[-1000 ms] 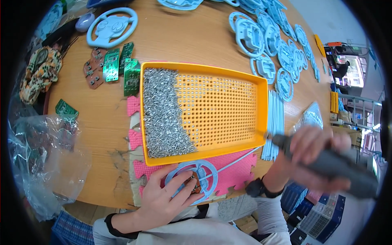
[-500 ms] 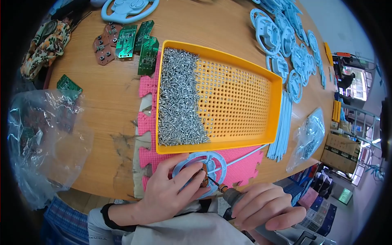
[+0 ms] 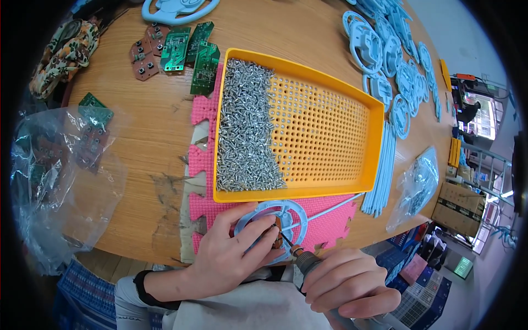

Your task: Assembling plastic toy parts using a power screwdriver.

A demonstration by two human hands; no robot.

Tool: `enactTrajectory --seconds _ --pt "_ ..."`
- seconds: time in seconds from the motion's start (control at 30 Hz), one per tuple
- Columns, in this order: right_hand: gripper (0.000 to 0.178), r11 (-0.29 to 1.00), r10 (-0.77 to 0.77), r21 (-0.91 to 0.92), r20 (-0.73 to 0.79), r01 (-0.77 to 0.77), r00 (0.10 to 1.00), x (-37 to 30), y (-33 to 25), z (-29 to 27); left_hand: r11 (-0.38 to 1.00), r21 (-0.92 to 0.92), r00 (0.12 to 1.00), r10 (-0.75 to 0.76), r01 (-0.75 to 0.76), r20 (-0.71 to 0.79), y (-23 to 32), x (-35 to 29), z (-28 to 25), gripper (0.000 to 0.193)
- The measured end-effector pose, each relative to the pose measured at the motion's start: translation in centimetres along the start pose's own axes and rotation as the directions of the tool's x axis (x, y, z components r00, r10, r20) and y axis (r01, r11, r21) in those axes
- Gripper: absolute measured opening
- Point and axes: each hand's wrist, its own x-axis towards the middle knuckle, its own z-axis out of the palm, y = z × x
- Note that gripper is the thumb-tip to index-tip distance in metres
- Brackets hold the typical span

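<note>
A light blue plastic steering-wheel part (image 3: 301,217) lies face down near the table's front edge, on a pink foam mat (image 3: 324,225). My left hand (image 3: 228,261) is closed over its left side, fingertips pressing at a small brown circuit board (image 3: 278,237) inside it. Wrapped round an electric screwdriver (image 3: 308,262) is my right hand (image 3: 352,283). The driver slants in from the lower right, its thin bit reaching the board beside my left fingertips. My fingers hide the bit's very tip and any screw there. A thin pale blue rod (image 3: 333,208) extends from the wheel toward the upper right.
Just beyond the wheel stands a yellow perforated tray (image 3: 300,193) with silver screws (image 3: 245,126) heaped at its left. Green circuit boards (image 3: 176,49) lie at the upper left, a clear plastic bag (image 3: 71,192) at left. Blue wheel parts (image 3: 366,47) and rods (image 3: 379,176) line the right.
My right hand and the screwdriver have shifted slightly left, with the bit still at the board. My left hand keeps its hold on the wheel. The whole view has moved a little.
</note>
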Motion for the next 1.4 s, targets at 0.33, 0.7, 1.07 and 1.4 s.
enactTrajectory --seconds 0.33,0.7,1.07,1.4 --pt "0.012 0.951 -0.119 0.309 0.273 0.030 0.955 2.4 2.1 -2.7 1.000 -0.003 1.000 -0.003 0.003 0.010 0.2 0.5 -0.2 0.039" --pt "0.060 0.977 -0.188 -0.159 -0.340 0.141 0.921 1.5 -0.1 -7.5 0.999 0.033 0.998 -0.033 0.032 0.049 0.4 0.6 -0.3 0.031" --pt "0.066 0.905 -0.344 -0.405 -0.527 0.127 0.777 2.8 6.2 -13.7 0.997 0.051 0.998 -0.051 0.050 0.027 0.4 0.6 0.1 0.031" --pt "0.066 0.933 -0.266 -0.355 -0.555 0.065 0.788 2.8 6.4 -13.7 0.997 0.061 0.999 -0.049 0.049 0.009 0.6 0.7 -0.1 0.031"
